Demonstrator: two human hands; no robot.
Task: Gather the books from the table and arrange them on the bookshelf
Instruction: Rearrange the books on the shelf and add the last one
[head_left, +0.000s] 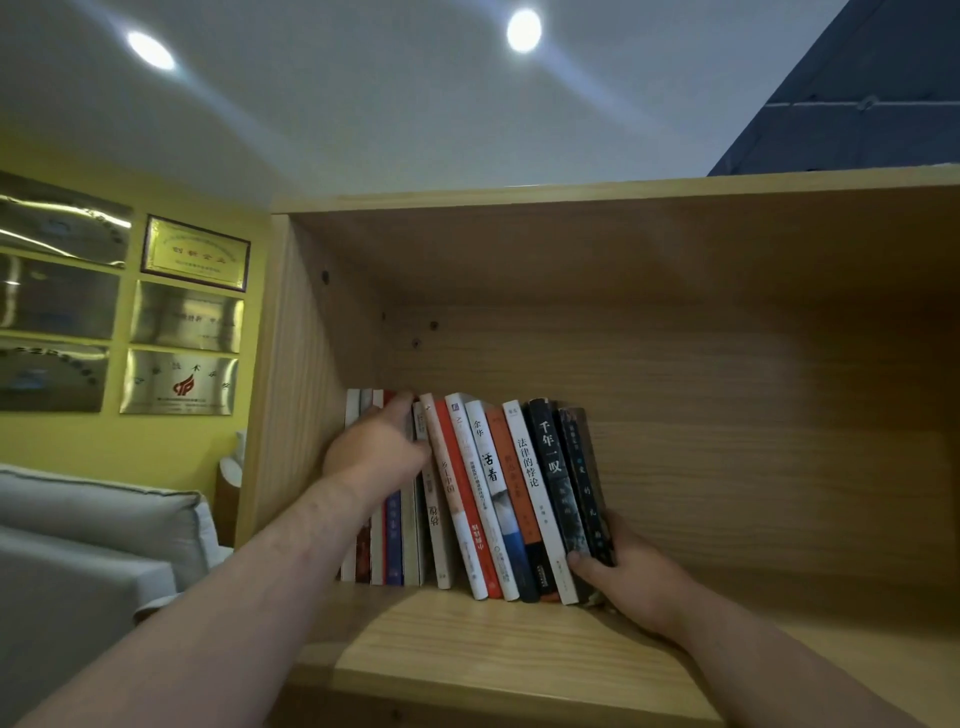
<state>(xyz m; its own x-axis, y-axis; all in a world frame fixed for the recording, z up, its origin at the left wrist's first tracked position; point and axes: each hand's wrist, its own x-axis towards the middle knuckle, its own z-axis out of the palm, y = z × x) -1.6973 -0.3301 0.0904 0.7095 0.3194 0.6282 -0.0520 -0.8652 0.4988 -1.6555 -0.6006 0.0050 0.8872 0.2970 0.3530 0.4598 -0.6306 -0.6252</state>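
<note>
A row of books (488, 499) stands on the wooden bookshelf (467, 649), packed toward the left wall of the compartment. The left books are upright; those on the right lean left. My left hand (376, 449) lies over the upper spines of the left books, its fingertips hooked at their tops. My right hand (631, 569) grips the lower end of the rightmost dark books (582, 478), thumb on the spines and fingers behind them.
The right half of the shelf compartment (753, 467) holds no books. A yellow wall with framed metal plaques (195, 252) is at the left, and a grey sofa (104, 530) stands below it. The table is out of view.
</note>
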